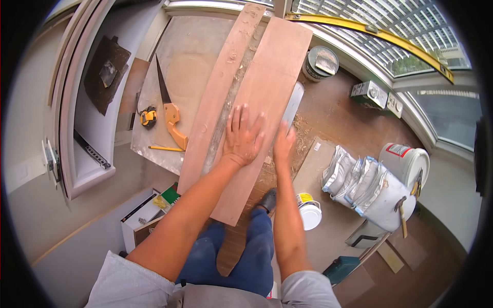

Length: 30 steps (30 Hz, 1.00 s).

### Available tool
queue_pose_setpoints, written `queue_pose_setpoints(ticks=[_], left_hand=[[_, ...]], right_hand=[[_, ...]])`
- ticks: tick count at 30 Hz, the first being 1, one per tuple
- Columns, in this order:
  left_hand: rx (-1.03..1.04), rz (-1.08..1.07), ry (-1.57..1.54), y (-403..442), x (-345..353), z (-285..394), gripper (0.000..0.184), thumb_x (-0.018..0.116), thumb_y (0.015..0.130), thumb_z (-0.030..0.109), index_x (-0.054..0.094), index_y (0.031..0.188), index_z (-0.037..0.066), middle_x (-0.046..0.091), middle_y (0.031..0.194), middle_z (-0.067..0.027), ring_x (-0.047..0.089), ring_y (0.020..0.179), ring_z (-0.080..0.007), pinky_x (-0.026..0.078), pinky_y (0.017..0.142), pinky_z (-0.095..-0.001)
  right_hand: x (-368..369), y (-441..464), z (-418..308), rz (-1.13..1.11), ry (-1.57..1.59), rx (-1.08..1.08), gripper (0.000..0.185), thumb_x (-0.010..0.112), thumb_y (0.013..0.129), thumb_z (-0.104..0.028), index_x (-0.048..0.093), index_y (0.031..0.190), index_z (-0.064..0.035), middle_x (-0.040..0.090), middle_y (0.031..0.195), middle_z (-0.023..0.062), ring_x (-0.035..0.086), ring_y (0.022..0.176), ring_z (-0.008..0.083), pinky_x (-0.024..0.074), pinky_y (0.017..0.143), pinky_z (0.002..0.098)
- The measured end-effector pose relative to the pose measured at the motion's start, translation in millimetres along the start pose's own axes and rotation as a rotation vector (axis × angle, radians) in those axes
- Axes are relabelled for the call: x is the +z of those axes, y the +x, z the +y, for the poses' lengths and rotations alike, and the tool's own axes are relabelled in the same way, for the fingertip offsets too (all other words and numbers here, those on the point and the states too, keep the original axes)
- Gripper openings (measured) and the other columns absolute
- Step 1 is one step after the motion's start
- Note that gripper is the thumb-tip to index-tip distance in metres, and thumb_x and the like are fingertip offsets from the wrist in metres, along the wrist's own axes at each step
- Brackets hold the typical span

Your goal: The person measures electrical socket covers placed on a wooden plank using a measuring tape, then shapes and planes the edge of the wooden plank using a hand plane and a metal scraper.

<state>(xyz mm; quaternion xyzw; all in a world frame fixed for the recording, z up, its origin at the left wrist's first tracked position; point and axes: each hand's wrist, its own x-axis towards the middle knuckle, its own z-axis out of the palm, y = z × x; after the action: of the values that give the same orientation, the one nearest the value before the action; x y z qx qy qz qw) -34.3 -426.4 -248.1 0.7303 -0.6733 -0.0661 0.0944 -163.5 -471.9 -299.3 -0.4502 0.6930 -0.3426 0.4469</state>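
My left hand (244, 134) lies flat with its fingers spread on a wide reddish wooden board (275, 66). At the board's right edge my right hand (283, 143) is closed on a long, pale grey flat tool (295, 102). The tool is partly covered by the hand and blurred, so I cannot tell its exact kind. A narrower wooden plank (218, 95), dotted with shavings, lies to the left of the wide board. Both rest on a worn table (172, 43) and stick out past its near edge.
A handsaw (171, 115), a tape measure (148, 117) and a yellow pencil (165, 148) lie left of the boards. On the right are a round tub (321, 64), white buckets (309, 216), stacked bags (367, 187) and a hammer (402, 215). A yellow spirit level (375, 32) leans by the window.
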Motion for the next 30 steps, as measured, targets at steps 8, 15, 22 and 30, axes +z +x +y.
queue_pose_setpoints(ticks=[8, 15, 22, 30], left_hand=[[0.005, -0.075, -0.050, 3, -1, -4, 0.060, 0.057, 0.095, 0.036, 0.044, 0.152, 0.021, 0.026, 0.160, -0.0270, 0.019, 0.150, -0.0467, 0.015, 0.120, -0.0578], [0.023, -0.157, -0.013, 1, -2, -3, 0.061, 0.058, 0.095, 0.036, 0.044, 0.152, 0.021, 0.027, 0.159, -0.0287, 0.022, 0.149, -0.0475, 0.015, 0.120, -0.0590], [0.064, -0.021, 0.019, 1, 10, -3, 0.061, 0.059, 0.094, 0.036, 0.045, 0.152, 0.021, 0.030, 0.157, -0.0296, 0.024, 0.147, -0.0487, 0.018, 0.117, -0.0615], [0.097, 0.142, 0.054, -5, 31, -5, 0.061, 0.057, 0.094, 0.043, 0.047, 0.149, 0.017, 0.033, 0.155, -0.0287, 0.025, 0.146, -0.0476, 0.018, 0.119, -0.0602]], right_hand=[[30, 288, -133, 0.095, -0.125, -0.161, 0.075, 0.048, 0.098, -0.057, 0.067, 0.098, 0.0151, 0.067, 0.092, 0.0356, 0.066, 0.093, 0.0473, 0.0475, 0.086, 0.0500], [33, 247, -69, 0.032, 0.052, -0.112, 0.074, 0.051, 0.098, -0.058, 0.068, 0.102, 0.0141, 0.069, 0.096, 0.0339, 0.067, 0.093, 0.0454, 0.0487, 0.086, 0.0477], [8, 60, -21, 0.038, 0.039, 0.029, 0.067, 0.057, 0.097, -0.054, 0.066, 0.099, 0.0121, 0.069, 0.091, 0.0308, 0.067, 0.085, 0.0411, 0.0498, 0.079, 0.0475], [-17, -116, 40, -0.001, 0.072, 0.051, 0.058, 0.060, 0.098, -0.047, 0.067, 0.104, 0.0103, 0.069, 0.099, 0.0319, 0.069, 0.094, 0.0406, 0.0509, 0.084, 0.0467]])
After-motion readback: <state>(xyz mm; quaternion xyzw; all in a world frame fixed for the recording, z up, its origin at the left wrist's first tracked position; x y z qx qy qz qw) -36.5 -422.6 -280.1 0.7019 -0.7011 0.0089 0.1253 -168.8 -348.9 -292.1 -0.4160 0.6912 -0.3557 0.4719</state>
